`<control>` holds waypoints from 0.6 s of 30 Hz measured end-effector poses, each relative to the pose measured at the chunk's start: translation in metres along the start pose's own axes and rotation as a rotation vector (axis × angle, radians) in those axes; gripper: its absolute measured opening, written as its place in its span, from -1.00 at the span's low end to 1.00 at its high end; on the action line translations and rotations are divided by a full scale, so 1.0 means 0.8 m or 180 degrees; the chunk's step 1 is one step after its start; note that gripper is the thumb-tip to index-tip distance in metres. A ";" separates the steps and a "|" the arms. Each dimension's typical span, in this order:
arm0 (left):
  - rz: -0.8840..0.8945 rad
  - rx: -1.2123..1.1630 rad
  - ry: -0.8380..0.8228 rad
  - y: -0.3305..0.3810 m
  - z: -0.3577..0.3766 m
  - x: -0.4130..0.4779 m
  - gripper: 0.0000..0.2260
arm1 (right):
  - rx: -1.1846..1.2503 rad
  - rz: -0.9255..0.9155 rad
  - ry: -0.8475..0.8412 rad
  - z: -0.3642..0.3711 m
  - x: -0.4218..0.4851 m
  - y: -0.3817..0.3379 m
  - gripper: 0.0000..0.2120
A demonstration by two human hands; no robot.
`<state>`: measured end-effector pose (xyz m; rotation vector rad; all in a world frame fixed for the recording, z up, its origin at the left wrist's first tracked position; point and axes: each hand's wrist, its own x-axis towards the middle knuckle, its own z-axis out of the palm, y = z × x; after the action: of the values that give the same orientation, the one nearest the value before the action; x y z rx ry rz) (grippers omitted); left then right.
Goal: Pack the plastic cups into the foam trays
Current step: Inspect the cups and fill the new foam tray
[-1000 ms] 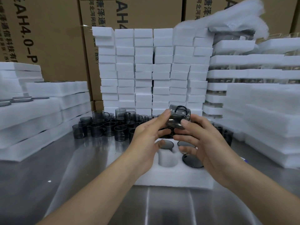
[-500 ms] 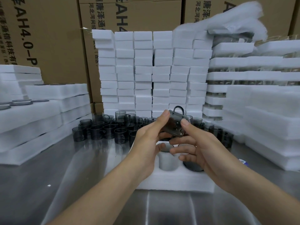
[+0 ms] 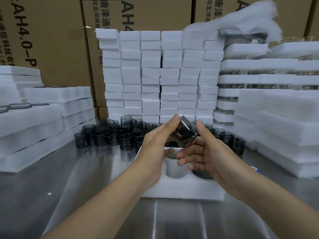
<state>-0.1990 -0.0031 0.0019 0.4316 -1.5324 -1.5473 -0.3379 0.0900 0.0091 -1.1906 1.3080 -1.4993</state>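
Note:
A smoky grey plastic cup (image 3: 185,133) is held tilted above the white foam tray (image 3: 183,188) on the steel table. My left hand (image 3: 156,145) grips its left side with fingertips on the upper edge. My right hand (image 3: 205,152) holds its right side, index finger on the upper rim. The tray has round pockets: one open pocket (image 3: 175,169) sits below my hands, and a dark cup (image 3: 201,175) fills the pocket to its right, partly hidden by my right hand. Several loose grey cups (image 3: 110,135) stand behind the tray to the left.
Stacks of white foam blocks (image 3: 160,75) rise behind the cups, with cardboard boxes (image 3: 51,40) behind them. Stacked foam trays (image 3: 34,121) line the left side and more foam trays (image 3: 279,118) line the right. Bare steel tabletop (image 3: 77,178) lies at the front left.
Both hands have turned the cup: its handle, on top before, is out of sight, and the cup now tilts with its body toward me. The hands stayed over the tray.

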 end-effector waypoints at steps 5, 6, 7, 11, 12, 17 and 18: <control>-0.0022 -0.0072 0.0076 -0.002 -0.002 0.002 -0.61 | -0.0055 -0.0274 0.0013 0.003 -0.007 0.002 -0.46; -0.0041 -0.0075 0.0043 -0.002 -0.002 0.002 -0.61 | -0.0089 -0.0340 0.0016 0.003 -0.007 0.003 -0.48; -0.0052 -0.0072 0.0010 -0.002 -0.002 0.001 -0.61 | -0.0121 -0.0395 0.0026 0.004 -0.008 0.004 -0.49; -0.0111 -0.0088 -0.0001 0.000 -0.001 0.002 -0.46 | -0.0090 -0.0472 0.0098 0.004 -0.007 0.004 -0.47; -0.0135 -0.0055 -0.0023 0.000 -0.001 0.003 -0.41 | -0.0067 -0.0429 0.0104 0.004 -0.006 0.003 -0.47; -0.0110 0.0022 -0.0045 -0.002 -0.003 0.004 -0.58 | -0.0104 -0.0324 0.0054 0.001 -0.004 -0.001 -0.51; -0.0117 0.0022 -0.0024 -0.003 -0.003 0.004 -0.60 | -0.0106 -0.0334 0.0048 0.001 -0.004 0.000 -0.52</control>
<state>-0.1997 -0.0073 0.0005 0.4608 -1.5436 -1.5741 -0.3365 0.0926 0.0091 -1.2891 1.3028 -1.5691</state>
